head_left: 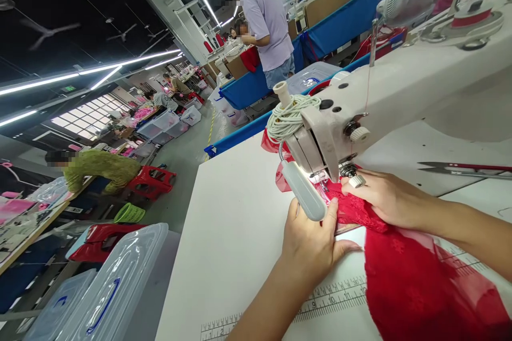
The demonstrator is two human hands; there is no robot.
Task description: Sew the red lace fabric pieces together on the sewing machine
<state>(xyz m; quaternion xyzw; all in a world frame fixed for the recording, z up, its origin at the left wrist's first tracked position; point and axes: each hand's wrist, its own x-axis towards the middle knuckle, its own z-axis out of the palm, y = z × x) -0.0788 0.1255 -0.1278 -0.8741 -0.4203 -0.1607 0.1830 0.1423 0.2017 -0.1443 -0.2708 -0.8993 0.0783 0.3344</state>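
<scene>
Red lace fabric [408,282] lies under the head of a white sewing machine [400,96] and drapes toward the table's front right. My left hand [310,240] rests on the left of the presser foot [323,185], its thumb stretched out and one fingertip touching the fabric's edge. Part of its fingers is behind a grey lamp [304,191]. On the other side of the needle, my right hand [390,200] grips bunched red lace, with its fingertips partly hidden by the machine's tension knob.
Scissors [466,169] lie at the right on the white table [224,234]. A printed ruler [332,298] runs along its front. Lidded plastic bins [132,272] stand on the floor at the left. A person in a lilac shirt [268,16] stands beyond the blue cloth trough [248,85].
</scene>
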